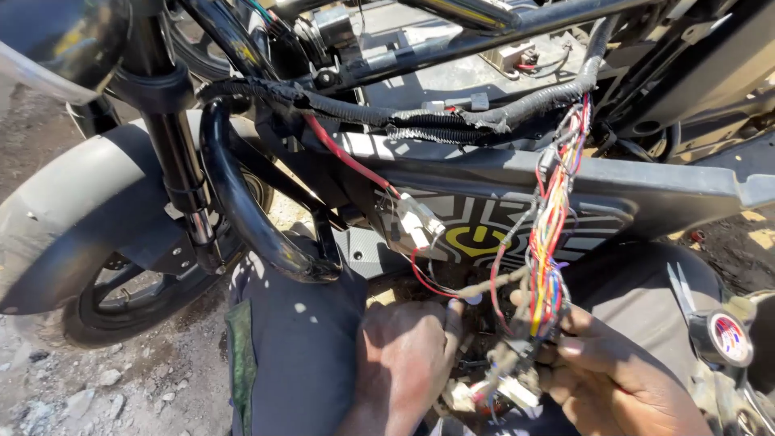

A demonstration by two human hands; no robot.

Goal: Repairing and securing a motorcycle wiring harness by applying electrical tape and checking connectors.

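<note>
Nearest the camera, over the lap, the left hand [404, 355] was curled closed beside the lower end of the wire bundle [547, 234], touching the loose ends; whether anything was actually pinched could not be told. The right hand [613, 371] was closed on the bundle's dusty lower strands. The bundle itself (red, yellow, orange and blue strands) was judged light, limp and easily tangled, the thin conductors fragile at the white connector [420, 222]; it was best gripped by the gathered stem, not single wires. A tape roll [722, 337] sat at right. Farther off, the black sleeved harness [452, 121] ran along the scooter frame [500, 173], beyond it the front wheel [121, 299].
</note>
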